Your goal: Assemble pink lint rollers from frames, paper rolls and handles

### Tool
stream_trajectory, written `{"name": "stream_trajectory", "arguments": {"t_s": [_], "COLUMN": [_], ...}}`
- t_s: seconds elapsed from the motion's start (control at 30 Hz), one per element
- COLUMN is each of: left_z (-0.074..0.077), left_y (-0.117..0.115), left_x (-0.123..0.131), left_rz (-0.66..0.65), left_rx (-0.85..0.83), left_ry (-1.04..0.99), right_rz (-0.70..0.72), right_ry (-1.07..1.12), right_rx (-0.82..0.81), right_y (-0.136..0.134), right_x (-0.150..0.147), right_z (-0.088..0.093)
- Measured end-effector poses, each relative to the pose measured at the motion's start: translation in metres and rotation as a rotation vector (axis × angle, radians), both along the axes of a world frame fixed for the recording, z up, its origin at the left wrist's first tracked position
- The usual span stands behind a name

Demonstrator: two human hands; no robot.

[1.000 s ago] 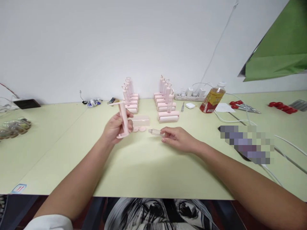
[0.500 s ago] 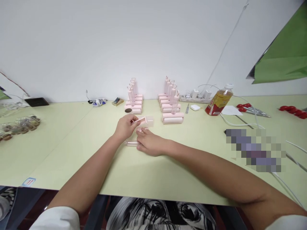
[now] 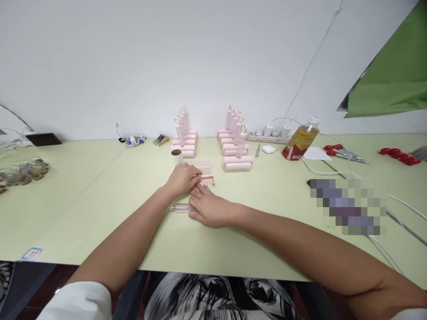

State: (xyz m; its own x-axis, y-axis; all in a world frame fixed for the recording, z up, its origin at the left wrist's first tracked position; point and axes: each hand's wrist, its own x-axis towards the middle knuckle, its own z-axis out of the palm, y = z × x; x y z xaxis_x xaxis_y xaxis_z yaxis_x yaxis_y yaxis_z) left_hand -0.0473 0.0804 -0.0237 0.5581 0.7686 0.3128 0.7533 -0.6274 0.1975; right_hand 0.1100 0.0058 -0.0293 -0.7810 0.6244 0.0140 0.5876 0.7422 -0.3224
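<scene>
My left hand [image 3: 183, 180] is closed, its fingertips pinching a pink plastic piece [image 3: 208, 179] that lies low over the table. Just behind that hand is a translucent pink cover [image 3: 202, 164], and a white sticky-paper roll [image 3: 177, 158] stands on end with its hollow core facing up. Nearer to me, a clear lint roller handle [image 3: 180, 208] lies flat on the table. My right hand [image 3: 210, 208] curls over its right end, with the fingertips reaching forward to touch the pink piece by my left fingers. What lies under my right palm is hidden.
Two rows of upright pink lint rollers [image 3: 238, 163] stand toward the wall. At the right are a tilted drink bottle [image 3: 300, 141], a power strip [image 3: 271, 138], a small screwdriver [image 3: 258, 150], red-handled tools [image 3: 347, 153] and white cables. Wrapped items [image 3: 25, 171] lie far left.
My left hand has lowered the pink piece toward the table, close to my right fingers. The clear handle and my right hand appear slightly nearer to me. The white roll shows more now.
</scene>
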Motion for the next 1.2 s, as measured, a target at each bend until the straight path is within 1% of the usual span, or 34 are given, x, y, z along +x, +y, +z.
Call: {"name": "stream_trajectory", "arguments": {"t_s": [0.13,0.2,0.27,0.33,0.37,0.4,0.43,0.5,0.57,0.67,0.77,0.83,0.93,1.03,1.2], "left_z": [0.002,0.008,0.018,0.030,0.036,0.041,0.045,0.049,0.050,0.049,0.047,0.044,0.038,0.033,0.026], "left_y": [0.002,-0.003,-0.014,-0.029,-0.036,-0.044,-0.051,-0.060,-0.064,-0.061,-0.060,-0.065,-0.076,-0.084,-0.080], "left_x": [-0.007,-0.009,-0.010,-0.011,-0.010,-0.009,-0.008,-0.005,-0.003,-0.002,0.001,0.008,0.021,0.030,0.029], "left_rz": [-0.043,-0.036,-0.030,-0.074,-0.125,-0.171,-0.216,-0.284,-0.305,-0.267,-0.245,-0.245,-0.225,-0.192,-0.205], "left_rx": [0.021,0.015,-0.058,-0.213,-0.290,-0.329,-0.341,-0.300,-0.240,-0.196,-0.176,-0.155,-0.114,-0.075,-0.143], "left_ry": [-0.064,-0.145,-0.260,-0.339,-0.323,-0.275,-0.199,-0.056,0.033,0.072,0.110,0.137,0.168,0.207,0.148], "right_rz": [-0.018,-0.031,-0.049,-0.083,-0.116,-0.161,-0.213,-0.324,-0.413,-0.492,-0.551,-0.542,-0.525,-0.515,-0.470], "right_ry": [0.037,0.056,0.068,0.079,0.087,0.097,0.109,0.141,0.213,0.431,0.585,0.657,0.753,0.764,0.758], "right_rx": [0.014,0.036,0.068,0.099,0.105,0.100,0.081,0.004,-0.112,-0.348,-0.555,-0.640,-0.716,-0.752,-0.791], "right_y": [0.008,0.008,0.004,-0.002,-0.006,-0.009,-0.012,-0.017,-0.020,-0.021,-0.023,-0.024,-0.027,-0.027,-0.025], "right_x": [-0.001,0.001,0.004,0.009,0.012,0.017,0.022,0.037,0.054,0.076,0.082,0.077,0.068,0.067,0.072], "right_z": [-0.004,-0.004,-0.002,0.002,0.006,0.010,0.014,0.023,0.029,0.030,0.023,0.017,0.012,0.010,0.008]}}
